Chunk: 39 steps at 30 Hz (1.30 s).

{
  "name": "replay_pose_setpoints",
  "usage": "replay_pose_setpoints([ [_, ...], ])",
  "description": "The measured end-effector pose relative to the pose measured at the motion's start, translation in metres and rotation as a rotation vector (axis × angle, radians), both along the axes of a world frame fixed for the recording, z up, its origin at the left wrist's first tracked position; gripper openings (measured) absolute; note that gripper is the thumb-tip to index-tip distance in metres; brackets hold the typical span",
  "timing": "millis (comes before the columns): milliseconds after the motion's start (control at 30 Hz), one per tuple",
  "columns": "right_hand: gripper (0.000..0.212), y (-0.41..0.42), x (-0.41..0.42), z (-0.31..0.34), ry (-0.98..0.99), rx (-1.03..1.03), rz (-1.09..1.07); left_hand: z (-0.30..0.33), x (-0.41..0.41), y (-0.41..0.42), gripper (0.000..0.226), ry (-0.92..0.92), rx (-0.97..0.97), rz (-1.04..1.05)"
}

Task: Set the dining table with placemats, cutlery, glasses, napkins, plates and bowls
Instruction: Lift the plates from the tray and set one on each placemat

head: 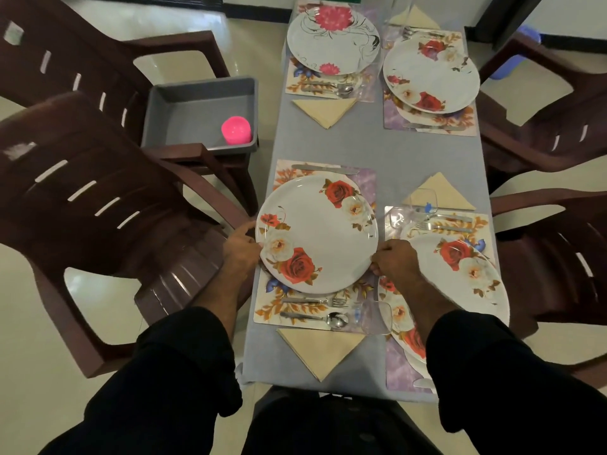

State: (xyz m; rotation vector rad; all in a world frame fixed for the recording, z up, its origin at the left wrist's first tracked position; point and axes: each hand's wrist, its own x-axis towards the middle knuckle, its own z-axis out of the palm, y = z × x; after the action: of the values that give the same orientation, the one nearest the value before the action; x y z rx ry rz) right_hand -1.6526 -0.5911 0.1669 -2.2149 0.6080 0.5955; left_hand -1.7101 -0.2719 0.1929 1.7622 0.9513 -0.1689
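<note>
A white plate with red roses (317, 233) lies over the near-left floral placemat (266, 303). My left hand (241, 249) grips its left rim and my right hand (392, 257) grips its right rim. On this mat a knife (323, 168) lies beyond the plate, while a fork (315, 302) and a spoon (315, 318) lie on its near side. A clear glass (374, 318) stands by the spoon. A beige folded napkin (320, 349) lies on the grey tablecloth (377, 152) below the mat.
Three other places carry plates: near right (466, 270), far right (430, 75), far left (333, 41), with cutlery, napkins and glasses. A grey tub (197, 106) holding a pink cup (236, 129) sits on a brown chair (85, 205) at left. More chairs stand at right.
</note>
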Motion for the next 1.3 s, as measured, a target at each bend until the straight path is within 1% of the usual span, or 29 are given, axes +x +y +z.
replay_pose_setpoints([
  [67,0.004,0.001,0.002,0.000,0.000,-0.026,0.004,0.000,-0.001,0.002,0.032,-0.006,0.021,0.002],
  [167,0.016,0.002,0.007,0.002,0.020,-0.157,0.115,-0.007,0.000,0.006,0.030,0.003,0.030,0.016],
  [233,0.021,0.003,0.009,0.002,0.031,-0.192,0.153,-0.010,0.001,0.007,0.030,0.015,0.017,0.018],
  [300,0.022,0.004,0.011,0.003,0.029,-0.215,0.168,-0.009,0.001,0.009,0.026,0.049,0.031,0.004],
  [367,0.018,0.004,0.012,0.005,0.019,-0.227,0.175,-0.012,0.001,0.012,0.023,0.099,0.031,0.001],
  [533,0.014,0.004,0.019,0.007,-0.059,-0.162,0.155,-0.017,0.003,0.015,0.024,0.155,0.030,-0.020],
  [633,0.011,0.004,0.020,0.009,-0.045,-0.142,0.171,-0.011,0.003,0.013,0.020,0.117,0.048,-0.015],
  [733,0.008,0.007,0.015,0.010,-0.038,-0.130,0.189,-0.007,0.002,0.012,0.028,0.082,0.053,-0.020],
  [867,0.009,0.012,0.013,0.008,-0.032,-0.105,0.196,-0.004,-0.002,0.013,0.033,0.043,0.033,0.009],
  [1000,0.017,0.012,0.016,0.007,-0.022,-0.105,0.205,-0.004,-0.004,0.016,0.038,0.043,-0.002,-0.004],
  [1167,0.012,0.005,0.022,0.012,-0.026,-0.128,0.155,-0.006,-0.003,0.012,0.043,0.052,0.008,-0.047],
  [1300,0.015,0.001,0.021,0.011,-0.016,-0.144,0.156,-0.010,-0.003,0.009,0.044,0.059,0.031,-0.056],
])
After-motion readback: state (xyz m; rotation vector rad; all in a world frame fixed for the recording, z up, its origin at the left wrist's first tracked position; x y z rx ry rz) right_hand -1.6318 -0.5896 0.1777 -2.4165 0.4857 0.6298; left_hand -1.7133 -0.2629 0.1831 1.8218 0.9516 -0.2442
